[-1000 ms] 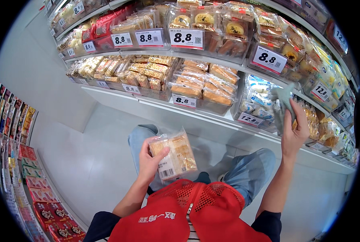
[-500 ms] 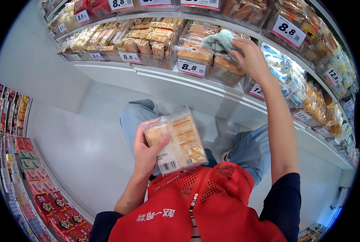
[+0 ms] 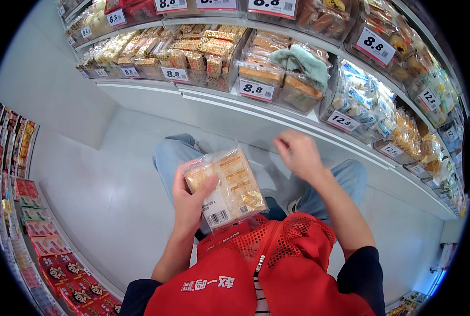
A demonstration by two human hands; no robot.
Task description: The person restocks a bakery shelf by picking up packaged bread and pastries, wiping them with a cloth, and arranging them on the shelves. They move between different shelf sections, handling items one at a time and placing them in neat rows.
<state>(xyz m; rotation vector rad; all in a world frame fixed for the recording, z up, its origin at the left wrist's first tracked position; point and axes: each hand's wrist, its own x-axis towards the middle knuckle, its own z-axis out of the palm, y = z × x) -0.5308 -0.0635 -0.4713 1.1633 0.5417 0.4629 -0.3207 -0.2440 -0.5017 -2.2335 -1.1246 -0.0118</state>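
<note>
We find the left hand (image 3: 191,203) gripping a clear-wrapped pack of pale golden bread or cake slices (image 3: 229,176), the thumb pressed across its upper face and the fingers at its left side. We place this pack above the lap, tilted, with a white barcode label (image 3: 217,213) toward its lower left corner; it is well apart from the lower shelf (image 3: 219,101). We note the right hand (image 3: 300,152) raised over the floor (image 3: 124,174), between the pack and the front edge of that shelf, touching neither. Its fingers are curled inward and blurred; we cannot tell whether it is fully closed or encloses anything

We record a grey-green cloth (image 3: 308,66) lying crumpled over wrapped bread loaves (image 3: 258,73) in a clear bin, behind the lower shelf's front edge, one end draped toward the bin's right front corner. Left of this bin we observe wrapped grain bars (image 3: 193,55); to its right, blue-and-white packets (image 3: 358,92), then golden-brown snacks in clear wrap (image 3: 405,131) farther along the same edge. Price cards (image 3: 256,90) face outward on the bins. We also note the wearer's red vest (image 3: 203,279) and blue jeans (image 3: 348,181), the knees spread on either side of the pack
</note>
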